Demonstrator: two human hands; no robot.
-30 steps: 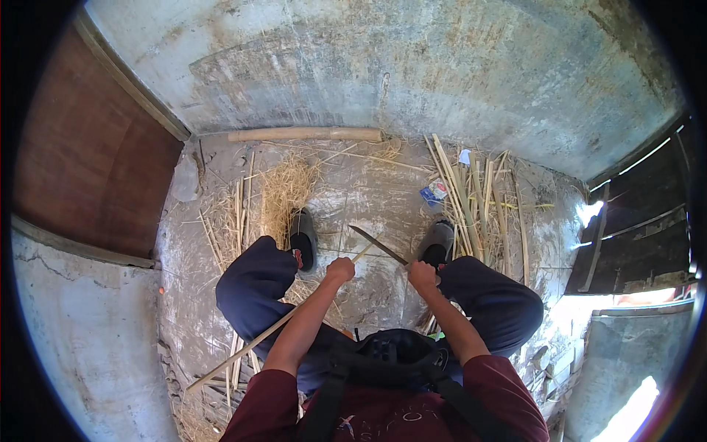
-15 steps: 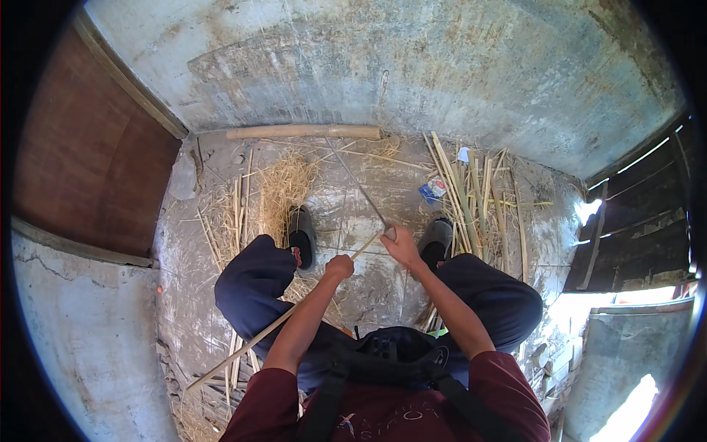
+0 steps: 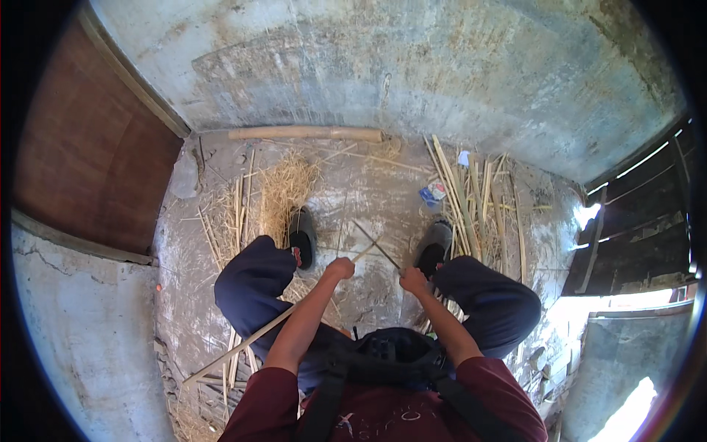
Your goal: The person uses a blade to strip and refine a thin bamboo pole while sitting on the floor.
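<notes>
My left hand [image 3: 341, 268] is closed around a long pale bamboo strip [image 3: 247, 342], whose short end juts out past the fist. The rest of the strip slants back under my left forearm, over the thigh, to the lower left. My right hand [image 3: 414, 281] grips a knife with a long, thin dark blade [image 3: 378, 245]; its handle is hidden in the fist. The blade points up and left, crossing just beyond the strip's short end. Whether blade and strip touch, I cannot tell.
Curly shavings [image 3: 286, 184] heap by my left shoe [image 3: 302, 239]. Split bamboo strips [image 3: 471, 199] lie beyond my right shoe [image 3: 436, 243], beside a blue-and-white wrapper [image 3: 432, 194]. A whole bamboo pole [image 3: 305, 133] rests along the far wall [image 3: 412, 66].
My right hand has drawn back toward me and slightly right with the knife, whose blade now looks shorter in view. My left hand and the strip have hardly moved.
</notes>
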